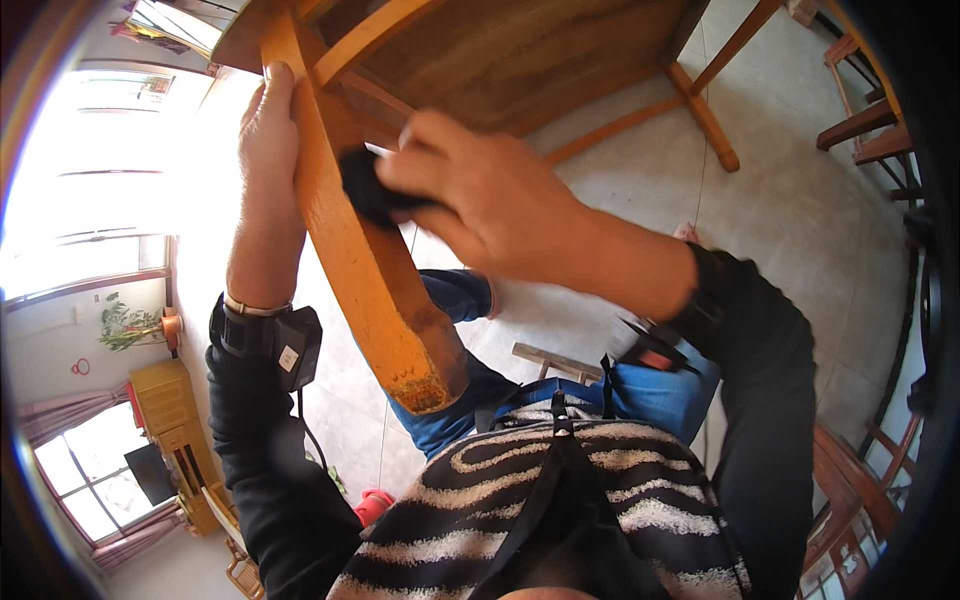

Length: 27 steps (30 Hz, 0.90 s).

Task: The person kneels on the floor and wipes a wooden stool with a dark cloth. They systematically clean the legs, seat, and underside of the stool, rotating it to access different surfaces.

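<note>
A piece of orange-brown wooden furniture, perhaps a table or stool, is tipped over with its underside (480, 60) showing. One thick leg (352, 255) slants down towards my lap, its foot worn and dark. My left hand (268, 135) grips this leg near its upper end, the thumb lying along the edge. Bunched in my right hand (480, 187) is a black cloth or pad (367, 187), held against the side of the leg. The right hand is blurred, and the cloth's exact kind is unclear.
A curved stretcher (371, 41) joins the legs, and another leg (705, 116) rests farther off on the tiled floor (622, 195). Dark wooden furniture (874, 127) stands at right. A small wooden seat edge (555, 360) shows between my knees. Something red (373, 506) lies below left.
</note>
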Each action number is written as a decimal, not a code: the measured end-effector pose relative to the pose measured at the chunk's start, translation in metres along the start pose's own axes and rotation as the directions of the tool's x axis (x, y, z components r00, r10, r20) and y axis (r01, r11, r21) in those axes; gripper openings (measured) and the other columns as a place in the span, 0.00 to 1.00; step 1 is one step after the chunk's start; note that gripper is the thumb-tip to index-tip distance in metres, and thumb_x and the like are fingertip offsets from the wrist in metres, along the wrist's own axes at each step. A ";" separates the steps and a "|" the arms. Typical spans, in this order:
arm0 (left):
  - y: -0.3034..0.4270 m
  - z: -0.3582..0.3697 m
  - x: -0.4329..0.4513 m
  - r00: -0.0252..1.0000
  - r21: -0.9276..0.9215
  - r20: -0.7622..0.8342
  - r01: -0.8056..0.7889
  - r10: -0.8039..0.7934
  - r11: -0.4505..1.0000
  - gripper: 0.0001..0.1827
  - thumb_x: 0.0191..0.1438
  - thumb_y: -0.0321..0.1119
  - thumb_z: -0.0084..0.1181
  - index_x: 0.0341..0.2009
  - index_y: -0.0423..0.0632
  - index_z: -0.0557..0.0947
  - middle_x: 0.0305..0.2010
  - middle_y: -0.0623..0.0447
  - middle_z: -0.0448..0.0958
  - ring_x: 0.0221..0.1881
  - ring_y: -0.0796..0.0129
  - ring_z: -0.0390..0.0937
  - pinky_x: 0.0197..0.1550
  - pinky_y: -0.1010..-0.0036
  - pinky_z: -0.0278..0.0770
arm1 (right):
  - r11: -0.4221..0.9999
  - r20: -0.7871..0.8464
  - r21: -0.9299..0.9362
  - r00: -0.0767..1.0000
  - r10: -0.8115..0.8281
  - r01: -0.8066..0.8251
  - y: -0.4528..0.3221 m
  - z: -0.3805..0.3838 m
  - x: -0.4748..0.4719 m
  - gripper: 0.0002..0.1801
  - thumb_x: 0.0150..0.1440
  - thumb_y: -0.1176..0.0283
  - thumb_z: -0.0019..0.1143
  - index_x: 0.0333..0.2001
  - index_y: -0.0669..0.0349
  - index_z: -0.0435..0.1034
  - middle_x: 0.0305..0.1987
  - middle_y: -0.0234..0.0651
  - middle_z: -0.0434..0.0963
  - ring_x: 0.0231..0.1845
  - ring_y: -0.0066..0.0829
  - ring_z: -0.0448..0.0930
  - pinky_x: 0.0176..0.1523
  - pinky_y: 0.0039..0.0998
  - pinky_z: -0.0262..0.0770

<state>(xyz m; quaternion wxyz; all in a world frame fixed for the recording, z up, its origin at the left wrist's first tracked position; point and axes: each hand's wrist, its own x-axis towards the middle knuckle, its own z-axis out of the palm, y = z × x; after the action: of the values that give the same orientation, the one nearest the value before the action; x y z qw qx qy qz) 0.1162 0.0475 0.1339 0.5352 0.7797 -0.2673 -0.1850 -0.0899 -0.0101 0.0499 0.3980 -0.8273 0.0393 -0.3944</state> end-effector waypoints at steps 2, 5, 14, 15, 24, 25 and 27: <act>0.003 0.001 -0.008 0.997 -0.052 0.028 0.067 -0.066 0.996 0.27 0.71 0.55 0.47 0.55 0.44 0.80 0.43 0.50 0.82 0.40 0.65 0.83 0.41 0.71 0.81 | 0.997 0.029 -0.034 0.998 -0.062 0.063 -0.011 -0.011 -0.013 0.15 0.59 0.69 0.65 0.50 0.55 0.74 0.46 0.44 0.75 0.44 0.52 0.81 0.41 0.47 0.76; 0.010 0.003 -0.026 0.995 -0.132 0.100 0.036 -0.023 0.991 0.26 0.73 0.54 0.43 0.52 0.43 0.80 0.41 0.47 0.83 0.36 0.63 0.84 0.36 0.69 0.85 | 0.990 -0.079 -0.120 0.994 -0.081 0.071 -0.009 -0.007 0.010 0.15 0.60 0.69 0.65 0.50 0.55 0.74 0.45 0.43 0.76 0.44 0.50 0.82 0.41 0.46 0.77; 0.014 0.006 -0.018 0.998 0.041 -0.051 0.030 -0.028 0.999 0.30 0.72 0.57 0.43 0.51 0.41 0.81 0.39 0.47 0.83 0.33 0.62 0.85 0.34 0.68 0.85 | 1.000 -0.057 -0.009 0.998 0.003 -0.004 -0.007 0.003 0.012 0.17 0.58 0.65 0.67 0.51 0.53 0.76 0.43 0.43 0.78 0.39 0.50 0.84 0.42 0.46 0.80; 0.012 0.006 -0.015 0.995 0.089 -0.093 0.036 -0.028 0.995 0.30 0.72 0.57 0.43 0.51 0.41 0.81 0.39 0.47 0.83 0.33 0.62 0.85 0.34 0.69 0.85 | 0.999 0.019 0.044 1.000 -0.013 0.013 -0.016 -0.007 -0.007 0.18 0.57 0.65 0.68 0.51 0.52 0.76 0.41 0.42 0.77 0.37 0.49 0.83 0.39 0.47 0.79; 0.010 0.002 -0.011 0.993 0.003 -0.024 0.113 -0.113 0.994 0.30 0.71 0.58 0.45 0.51 0.41 0.82 0.40 0.48 0.84 0.36 0.64 0.84 0.37 0.70 0.82 | 0.987 -0.095 -0.145 0.994 0.058 -0.071 0.017 0.013 0.037 0.15 0.60 0.64 0.62 0.51 0.50 0.80 0.47 0.44 0.81 0.45 0.50 0.84 0.47 0.48 0.80; 0.010 0.001 -0.010 0.994 0.023 -0.012 0.108 -0.108 0.994 0.30 0.71 0.57 0.45 0.52 0.41 0.82 0.40 0.47 0.84 0.36 0.64 0.84 0.37 0.71 0.82 | 0.990 -0.096 -0.134 0.995 0.018 -0.031 0.021 0.014 0.038 0.14 0.60 0.64 0.62 0.50 0.50 0.78 0.45 0.42 0.80 0.43 0.50 0.83 0.45 0.47 0.79; 0.010 -0.001 -0.010 0.996 0.040 0.004 0.091 -0.092 0.995 0.30 0.71 0.58 0.45 0.52 0.41 0.82 0.40 0.48 0.84 0.36 0.64 0.84 0.38 0.70 0.82 | 0.991 -0.101 -0.129 0.993 -0.054 0.041 0.018 0.010 0.026 0.13 0.60 0.64 0.64 0.48 0.50 0.75 0.42 0.40 0.77 0.40 0.50 0.81 0.41 0.46 0.78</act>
<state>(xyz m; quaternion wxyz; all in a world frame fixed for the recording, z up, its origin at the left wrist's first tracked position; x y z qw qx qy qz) 0.1067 0.0513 0.1440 0.5095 0.8011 -0.2365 -0.2064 -0.0604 -0.0258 0.0497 0.3327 -0.8299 0.0653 -0.4431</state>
